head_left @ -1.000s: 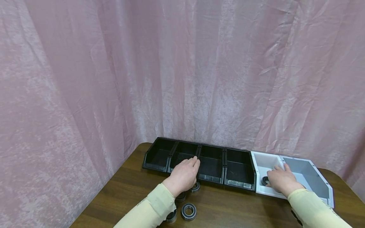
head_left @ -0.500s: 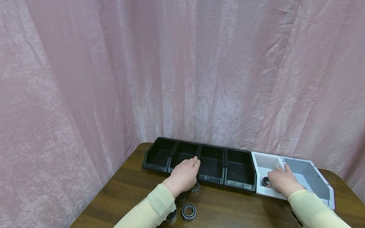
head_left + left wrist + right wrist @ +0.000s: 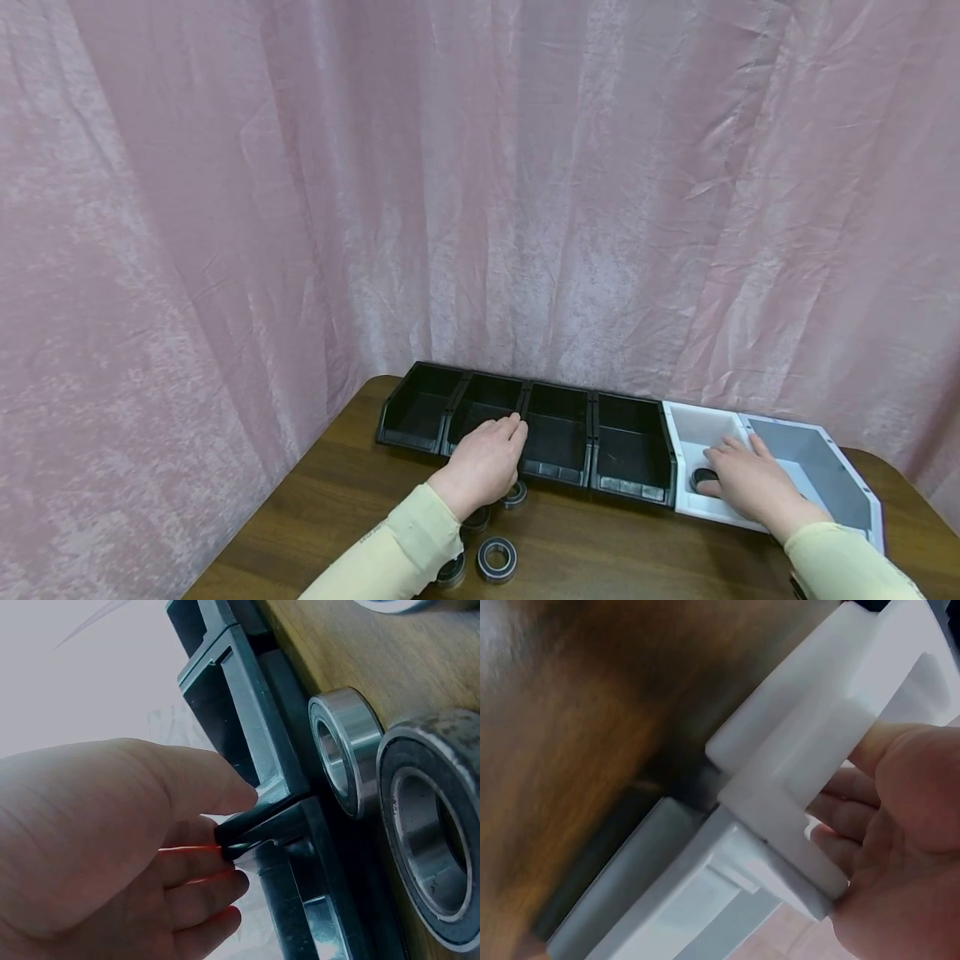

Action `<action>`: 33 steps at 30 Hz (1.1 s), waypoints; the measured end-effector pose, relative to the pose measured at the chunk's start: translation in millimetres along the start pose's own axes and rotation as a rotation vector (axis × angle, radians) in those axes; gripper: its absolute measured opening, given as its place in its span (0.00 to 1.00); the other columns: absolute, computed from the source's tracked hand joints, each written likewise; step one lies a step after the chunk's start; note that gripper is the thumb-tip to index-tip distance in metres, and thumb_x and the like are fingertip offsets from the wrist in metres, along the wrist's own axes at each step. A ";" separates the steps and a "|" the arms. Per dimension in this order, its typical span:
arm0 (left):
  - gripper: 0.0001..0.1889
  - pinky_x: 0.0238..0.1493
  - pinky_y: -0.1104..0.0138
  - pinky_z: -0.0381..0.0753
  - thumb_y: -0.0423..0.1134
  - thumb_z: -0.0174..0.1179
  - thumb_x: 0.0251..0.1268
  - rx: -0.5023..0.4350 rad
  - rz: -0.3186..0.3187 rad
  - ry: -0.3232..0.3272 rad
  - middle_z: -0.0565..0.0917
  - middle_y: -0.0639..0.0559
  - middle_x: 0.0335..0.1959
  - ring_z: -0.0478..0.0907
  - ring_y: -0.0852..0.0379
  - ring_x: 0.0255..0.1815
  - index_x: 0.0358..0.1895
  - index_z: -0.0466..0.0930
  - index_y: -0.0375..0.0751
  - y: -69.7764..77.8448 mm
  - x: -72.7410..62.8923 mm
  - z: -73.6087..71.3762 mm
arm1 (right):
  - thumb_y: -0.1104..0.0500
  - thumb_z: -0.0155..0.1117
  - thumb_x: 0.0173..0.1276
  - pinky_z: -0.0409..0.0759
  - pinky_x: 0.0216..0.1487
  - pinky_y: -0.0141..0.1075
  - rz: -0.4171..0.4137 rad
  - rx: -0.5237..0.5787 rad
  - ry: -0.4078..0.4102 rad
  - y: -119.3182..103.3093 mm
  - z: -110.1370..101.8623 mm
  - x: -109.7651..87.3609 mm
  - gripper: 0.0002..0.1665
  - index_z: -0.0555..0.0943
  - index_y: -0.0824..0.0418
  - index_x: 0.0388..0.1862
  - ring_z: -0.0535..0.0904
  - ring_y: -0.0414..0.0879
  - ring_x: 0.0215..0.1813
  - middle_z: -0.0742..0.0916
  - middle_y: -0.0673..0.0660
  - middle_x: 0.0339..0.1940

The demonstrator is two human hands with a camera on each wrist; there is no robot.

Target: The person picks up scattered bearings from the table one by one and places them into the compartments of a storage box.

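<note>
Fingers (image 3: 761,447) spread: I have the right hand (image 3: 753,483) in the white bin (image 3: 701,423).
A bearing (image 3: 701,476) sits there, partly hidden by the thumb (image 3: 709,489); I can't tell whether they touch. The left hand (image 3: 483,461) lies at the join of two black bins (image 3: 557,435), fingers together; from here I can't make out whether they pinch the bins. Four more bearings (image 3: 497,575) rest on the wooden table (image 3: 600,546) near the left sleeve (image 3: 386,542).

I'm seeing pale yellow fabric now: left sleeve (image 3: 382,546) at seven o'clock, its cuff (image 3: 427,517) creased, faint dark marking (image 3: 372,531) alongside; right sleeve (image 3: 847,560), matching, at four.
</note>
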State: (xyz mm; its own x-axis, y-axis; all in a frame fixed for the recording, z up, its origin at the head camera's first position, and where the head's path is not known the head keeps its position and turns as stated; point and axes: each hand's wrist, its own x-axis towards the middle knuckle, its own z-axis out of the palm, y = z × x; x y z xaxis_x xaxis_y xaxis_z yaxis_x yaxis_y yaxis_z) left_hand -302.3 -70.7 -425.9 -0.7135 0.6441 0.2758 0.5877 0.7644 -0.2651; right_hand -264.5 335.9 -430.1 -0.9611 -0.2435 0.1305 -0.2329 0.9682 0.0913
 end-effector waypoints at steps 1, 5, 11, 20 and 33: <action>0.30 0.77 0.58 0.76 0.44 0.68 0.78 0.002 0.002 0.002 0.81 0.42 0.76 0.80 0.50 0.75 0.77 0.78 0.36 -0.4 0.0 0.3 | 0.51 0.79 0.70 0.60 0.77 0.77 0.002 0.004 0.012 -0.8 1.0 -1.0 0.33 0.84 0.79 0.59 0.75 0.78 0.72 0.88 0.74 0.59; 0.29 0.77 0.59 0.77 0.44 0.68 0.78 0.013 0.008 0.016 0.81 0.42 0.75 0.81 0.50 0.74 0.76 0.79 0.36 -1.6 0.7 -1.0 | 0.55 0.79 0.70 0.61 0.78 0.75 0.007 -0.015 0.089 -9.5 -2.2 -4.7 0.32 0.83 0.79 0.61 0.74 0.78 0.73 0.87 0.76 0.62; 0.28 0.76 0.58 0.77 0.43 0.68 0.79 0.006 0.008 0.024 0.81 0.42 0.75 0.81 0.49 0.74 0.76 0.79 0.36 -1.5 1.3 -6.3 | 0.63 0.78 0.69 0.63 0.79 0.72 0.018 -0.037 0.190 -27.2 -15.4 -9.2 0.30 0.82 0.78 0.64 0.74 0.77 0.75 0.86 0.76 0.65; 0.29 0.76 0.58 0.78 0.43 0.69 0.78 0.000 0.012 0.020 0.82 0.41 0.74 0.81 0.49 0.73 0.75 0.79 0.35 0.4 -2.2 -5.6 | 0.61 0.69 0.78 0.67 0.76 0.73 -0.013 0.037 0.239 -52.6 -15.8 -12.1 0.25 0.82 0.76 0.67 0.78 0.73 0.73 0.86 0.74 0.66; 0.29 0.77 0.58 0.77 0.44 0.68 0.78 0.004 0.010 0.012 0.81 0.42 0.75 0.80 0.50 0.74 0.77 0.78 0.36 -2.0 0.3 -1.0 | 0.51 0.72 0.79 0.68 0.76 0.73 -0.001 0.064 0.205 -58.4 -9.7 -13.0 0.37 0.77 0.78 0.72 0.75 0.76 0.75 0.83 0.77 0.70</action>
State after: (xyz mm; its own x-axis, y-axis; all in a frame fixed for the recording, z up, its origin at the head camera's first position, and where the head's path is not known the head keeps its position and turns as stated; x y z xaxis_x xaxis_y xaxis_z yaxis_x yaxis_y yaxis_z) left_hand -303.3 -72.0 -424.3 -0.7029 0.6522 0.2840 0.5935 0.7577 -0.2713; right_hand -236.9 281.9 -427.6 -0.9122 -0.2443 0.3290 -0.2487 0.9681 0.0294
